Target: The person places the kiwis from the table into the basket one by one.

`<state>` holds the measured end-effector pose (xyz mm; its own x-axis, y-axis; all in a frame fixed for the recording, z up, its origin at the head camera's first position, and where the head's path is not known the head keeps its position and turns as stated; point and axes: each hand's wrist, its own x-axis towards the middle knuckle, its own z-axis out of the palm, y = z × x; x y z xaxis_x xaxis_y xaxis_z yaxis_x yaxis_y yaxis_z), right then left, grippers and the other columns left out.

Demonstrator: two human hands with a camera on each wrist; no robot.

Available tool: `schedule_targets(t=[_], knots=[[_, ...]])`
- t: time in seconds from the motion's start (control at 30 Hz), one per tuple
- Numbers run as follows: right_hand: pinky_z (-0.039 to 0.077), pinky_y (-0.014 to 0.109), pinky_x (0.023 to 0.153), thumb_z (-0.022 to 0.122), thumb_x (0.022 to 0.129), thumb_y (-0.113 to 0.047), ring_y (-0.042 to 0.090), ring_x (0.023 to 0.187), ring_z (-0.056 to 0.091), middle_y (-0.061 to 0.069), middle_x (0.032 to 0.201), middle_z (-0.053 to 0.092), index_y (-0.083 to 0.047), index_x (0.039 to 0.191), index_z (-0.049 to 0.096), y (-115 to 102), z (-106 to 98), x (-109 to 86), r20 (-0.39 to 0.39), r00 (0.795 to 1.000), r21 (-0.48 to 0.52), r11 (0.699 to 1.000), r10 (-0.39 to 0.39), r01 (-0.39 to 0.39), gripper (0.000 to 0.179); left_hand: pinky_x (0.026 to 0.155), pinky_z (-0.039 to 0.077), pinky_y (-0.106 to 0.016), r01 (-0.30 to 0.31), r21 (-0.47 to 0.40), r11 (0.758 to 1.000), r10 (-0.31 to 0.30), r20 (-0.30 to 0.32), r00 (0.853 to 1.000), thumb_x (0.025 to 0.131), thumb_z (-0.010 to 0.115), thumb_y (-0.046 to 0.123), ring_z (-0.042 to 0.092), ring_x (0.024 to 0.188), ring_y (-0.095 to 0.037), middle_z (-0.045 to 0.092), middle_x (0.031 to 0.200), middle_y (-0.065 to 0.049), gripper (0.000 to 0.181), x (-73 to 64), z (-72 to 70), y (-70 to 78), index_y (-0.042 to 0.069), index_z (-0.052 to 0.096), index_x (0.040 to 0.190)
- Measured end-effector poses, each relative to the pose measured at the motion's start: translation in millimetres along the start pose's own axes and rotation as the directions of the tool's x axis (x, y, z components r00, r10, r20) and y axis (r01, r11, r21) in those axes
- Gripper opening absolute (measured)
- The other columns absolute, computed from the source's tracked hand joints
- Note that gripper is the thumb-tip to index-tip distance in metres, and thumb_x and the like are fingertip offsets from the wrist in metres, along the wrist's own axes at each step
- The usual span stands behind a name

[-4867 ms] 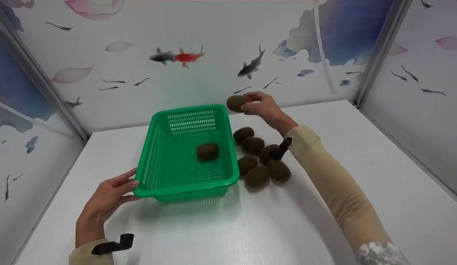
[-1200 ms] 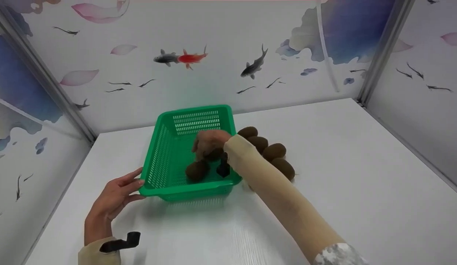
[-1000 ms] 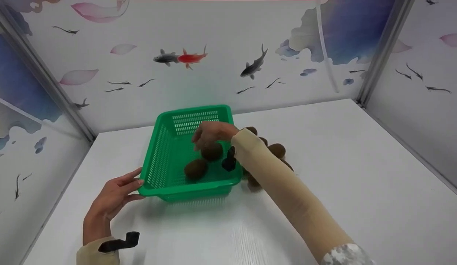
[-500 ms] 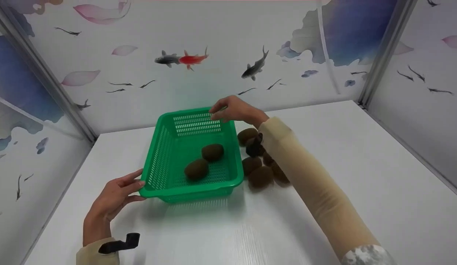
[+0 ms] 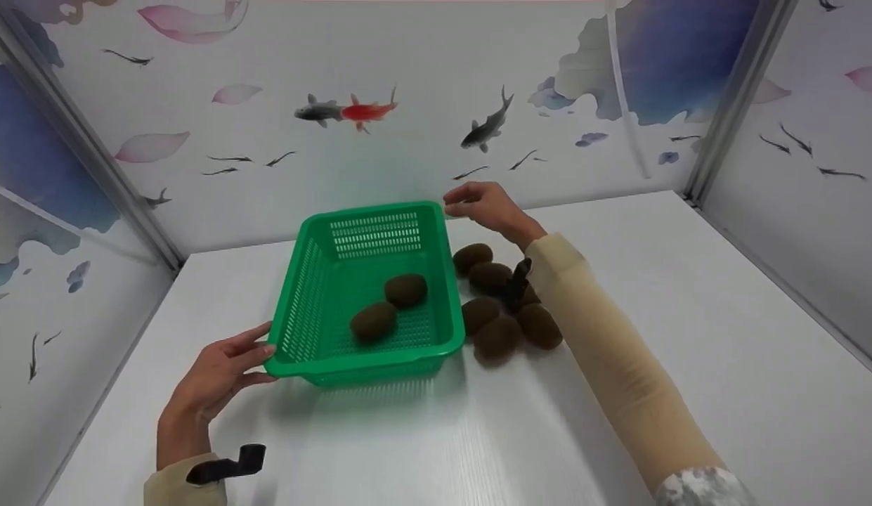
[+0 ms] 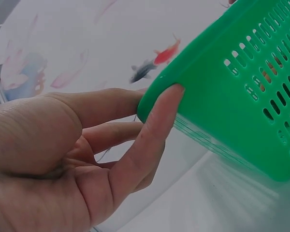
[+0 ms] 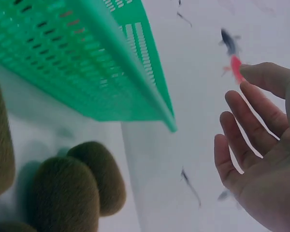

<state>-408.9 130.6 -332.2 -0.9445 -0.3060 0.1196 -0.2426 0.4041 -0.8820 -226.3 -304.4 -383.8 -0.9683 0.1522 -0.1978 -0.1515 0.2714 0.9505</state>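
A green plastic basket (image 5: 365, 362) with slotted walls stands on the table. Two brown kiwis, a nearer kiwi (image 5: 374, 322) and a farther kiwi (image 5: 406, 290), lie inside it. My left hand (image 5: 218, 369) pinches the near left corner of the basket's rim; the left wrist view shows fingers (image 6: 157, 118) against the green plastic. Just past the far right corner hovers my right hand (image 5: 488, 207), its fingers loosely bent and nothing in them. Below that hand, several more kiwis (image 5: 497, 340) are bunched beside the basket's right wall, some partly behind the wrist camera.
The white table (image 5: 421, 450) runs back to a printed wall (image 5: 379, 169) with painted fish, close behind the basket. Side panels (image 5: 829, 232) with metal corner posts enclose the table left and right.
Earlier the right hand held a kiwi above the table. It set it in the basket beside the first one, let go, then rose out to the right. The left hand stayed at the corner.
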Motion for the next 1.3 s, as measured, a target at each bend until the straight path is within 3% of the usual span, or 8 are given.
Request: schedule_targets(t=[0.3, 0.53, 0.87, 1.3], knots=[[0.04, 0.05, 0.116, 0.064, 0.099, -0.027, 0.029, 0.129, 0.055, 0.013, 0.137, 0.06, -0.009, 0.133, 0.061, 41.0, -6.0, -4.8, -0.013, 0.997, 0.025, 0.996, 0.081, -0.081, 0.039, 0.086, 0.06, -0.025, -0.004, -0.009, 1.0, 0.004, 0.002, 1.0, 0.099, 0.064, 0.025, 0.071, 0.096, -0.01, 0.066, 0.119, 0.0, 0.067, 1.4, 1.5, 0.6, 0.006, 0.032, 0.156], [0.036, 0.052, 0.118, 0.066, 0.097, -0.033, 0.033, 0.142, 0.044, 0.012, 0.148, 0.053, -0.01, 0.14, 0.056, 62.8, -5.0, -7.0, 0.009, 0.991, -0.048, 0.99, 0.134, -0.134, 0.049, 0.085, 0.06, -0.025, -0.002, -0.031, 1.0, 0.002, 0.006, 1.0, 0.099, 0.064, 0.023, 0.071, 0.095, -0.01, 0.066, 0.116, 0.001, 0.068, 2.5, 2.2, 0.3, 0.005, 0.032, 0.156], [0.031, 0.056, 0.12, 0.066, 0.097, -0.033, 0.037, 0.145, 0.038, 0.015, 0.157, 0.041, -0.01, 0.148, 0.046, 79.0, -0.3, -10.7, 0.03, 0.968, -0.097, 0.964, 0.25, -0.247, 0.06, 0.085, 0.06, -0.026, 0.005, -0.033, 0.999, -0.005, -0.002, 1.0, 0.098, 0.066, 0.023, 0.071, 0.096, -0.011, 0.066, 0.118, -0.002, 0.068, 2.5, 5.5, 0.1, 0.006, 0.033, 0.156], [0.038, 0.054, 0.117, 0.069, 0.093, -0.036, 0.04, 0.141, 0.042, 0.022, 0.156, 0.039, -0.004, 0.155, 0.032, 82.1, 10.4, -8.0, 0.124, 0.95, -0.23, 0.939, 0.288, -0.254, 0.079, 0.085, 0.06, -0.026, -0.006, -0.029, 1.0, 0.006, -0.01, 1.0, 0.099, 0.066, 0.024, 0.071, 0.096, -0.011, 0.066, 0.119, -0.003, 0.068, -0.2, 1.9, -1.4, 0.006, 0.033, 0.156]])
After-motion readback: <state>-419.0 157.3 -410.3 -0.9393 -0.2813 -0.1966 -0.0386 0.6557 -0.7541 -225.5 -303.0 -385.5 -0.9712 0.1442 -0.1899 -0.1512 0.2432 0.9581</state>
